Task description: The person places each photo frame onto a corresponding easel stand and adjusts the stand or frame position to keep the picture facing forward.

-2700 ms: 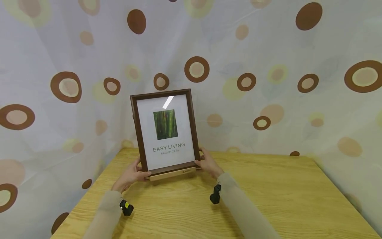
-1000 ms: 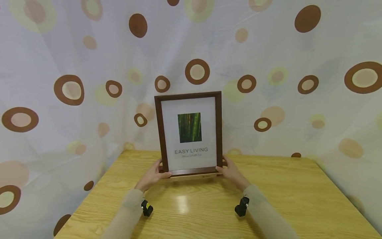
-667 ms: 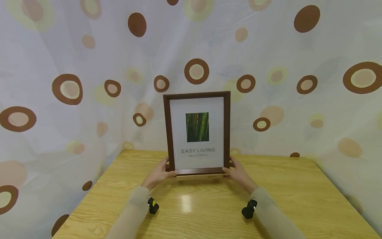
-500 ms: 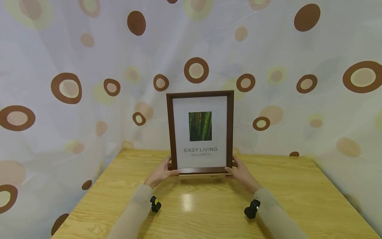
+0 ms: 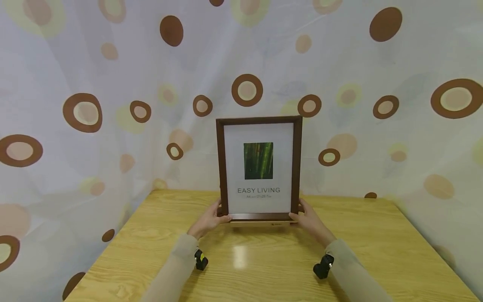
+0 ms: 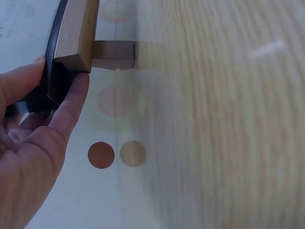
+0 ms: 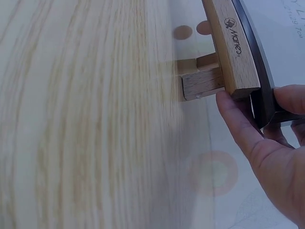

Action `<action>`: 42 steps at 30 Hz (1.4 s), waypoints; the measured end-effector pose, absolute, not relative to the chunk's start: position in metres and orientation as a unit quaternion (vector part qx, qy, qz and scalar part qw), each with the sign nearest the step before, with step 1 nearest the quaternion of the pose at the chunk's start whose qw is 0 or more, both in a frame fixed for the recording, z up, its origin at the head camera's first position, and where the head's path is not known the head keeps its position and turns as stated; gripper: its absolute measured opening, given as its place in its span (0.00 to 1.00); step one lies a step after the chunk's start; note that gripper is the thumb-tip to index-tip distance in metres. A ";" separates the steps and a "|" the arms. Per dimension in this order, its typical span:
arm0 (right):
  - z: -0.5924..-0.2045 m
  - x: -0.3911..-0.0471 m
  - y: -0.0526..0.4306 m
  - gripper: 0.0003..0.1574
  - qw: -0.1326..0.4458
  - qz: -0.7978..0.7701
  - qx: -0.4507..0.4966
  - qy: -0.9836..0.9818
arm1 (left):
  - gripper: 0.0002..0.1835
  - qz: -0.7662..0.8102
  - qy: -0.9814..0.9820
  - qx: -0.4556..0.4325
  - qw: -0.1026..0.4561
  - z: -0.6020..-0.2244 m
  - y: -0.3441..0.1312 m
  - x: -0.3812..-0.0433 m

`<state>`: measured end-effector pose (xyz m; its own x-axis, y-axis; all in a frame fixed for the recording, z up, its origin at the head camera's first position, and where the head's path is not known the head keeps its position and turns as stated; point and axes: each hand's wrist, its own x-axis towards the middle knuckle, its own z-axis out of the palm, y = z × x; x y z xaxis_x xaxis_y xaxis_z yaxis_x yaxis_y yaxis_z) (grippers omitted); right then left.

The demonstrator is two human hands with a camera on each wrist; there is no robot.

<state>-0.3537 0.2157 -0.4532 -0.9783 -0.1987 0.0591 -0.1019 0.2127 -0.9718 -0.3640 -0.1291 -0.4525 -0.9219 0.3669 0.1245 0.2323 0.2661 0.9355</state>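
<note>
A dark brown picture frame [image 5: 221, 167] stands nearly upright over the table, with a bamboo print and "EASY LIVING" behind its front. Its lower edge sits on the light wooden ledge of a tabletop easel [image 5: 260, 224]. My left hand [image 5: 209, 219] grips the lower left corner, thumb in front and fingers behind. At the lower right corner my right hand [image 5: 311, 222] holds the frame the same way. In both wrist views an index fingertip touches the ledge's end from below. A short easel foot [image 6: 114, 53] reaches the tabletop or very near it; the easel's back is hidden.
The wooden table [image 5: 362, 243] extends to both sides and in front of the frame. A white curtain [image 5: 347, 54] with brown and beige circles hangs behind it and along the sides. Each wrist wears a small black camera [image 5: 201, 260].
The frame and easel have shifted right with both hands still gripping them. Their leftward tilt has straightened to nearly level. Over the last half second the shift is small.
</note>
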 end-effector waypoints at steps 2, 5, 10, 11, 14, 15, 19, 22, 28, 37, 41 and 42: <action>-0.453 -0.353 0.215 0.41 0.038 -0.618 -0.097 0.779 | 0.37 0.579 0.791 0.191 0.057 -0.454 -0.129 -0.363; -0.451 -0.352 0.215 0.39 0.040 -0.616 -0.096 0.781 | 0.34 0.585 0.788 0.187 0.055 -0.454 -0.127 -0.361; -0.448 -0.350 0.218 0.39 0.048 -0.613 -0.096 0.782 | 0.31 0.590 0.788 0.170 0.055 -0.453 -0.123 -0.359; -0.448 -0.350 0.219 0.38 0.049 -0.615 -0.096 0.781 | 0.31 0.590 0.787 0.169 0.054 -0.453 -0.122 -0.360; -0.447 -0.348 0.223 0.37 0.048 -0.617 -0.094 0.780 | 0.32 0.592 0.785 0.174 0.055 -0.453 -0.117 -0.363; -0.446 -0.347 0.225 0.37 0.047 -0.617 -0.093 0.780 | 0.32 0.594 0.784 0.175 0.056 -0.453 -0.115 -0.364; -0.444 -0.346 0.230 0.38 0.044 -0.611 -0.098 0.785 | 0.34 0.605 0.779 0.159 0.050 -0.453 -0.108 -0.364; -0.444 -0.345 0.232 0.39 0.045 -0.611 -0.099 0.784 | 0.35 0.603 0.783 0.150 0.042 -0.454 -0.106 -0.363; -0.446 -0.344 0.237 0.38 0.044 -0.618 -0.094 0.779 | 0.36 0.596 0.789 0.145 0.047 -0.455 -0.102 -0.366; -0.453 -0.343 0.245 0.38 0.050 -0.628 -0.111 0.769 | 0.34 0.614 0.772 0.148 0.075 -0.457 -0.102 -0.363; -0.452 -0.342 0.248 0.38 0.058 -0.624 -0.122 0.770 | 0.31 0.631 0.755 0.158 0.083 -0.457 -0.104 -0.363; -0.451 -0.342 0.249 0.39 0.062 -0.618 -0.126 0.773 | 0.31 0.630 0.755 0.159 0.086 -0.457 -0.106 -0.363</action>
<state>-0.3418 0.2486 -0.4511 -0.9606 -0.2714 0.0602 -0.1185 0.2036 -0.9719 -0.3627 -0.1056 -0.4567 -0.9347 0.3483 0.0715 0.1326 0.1548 0.9790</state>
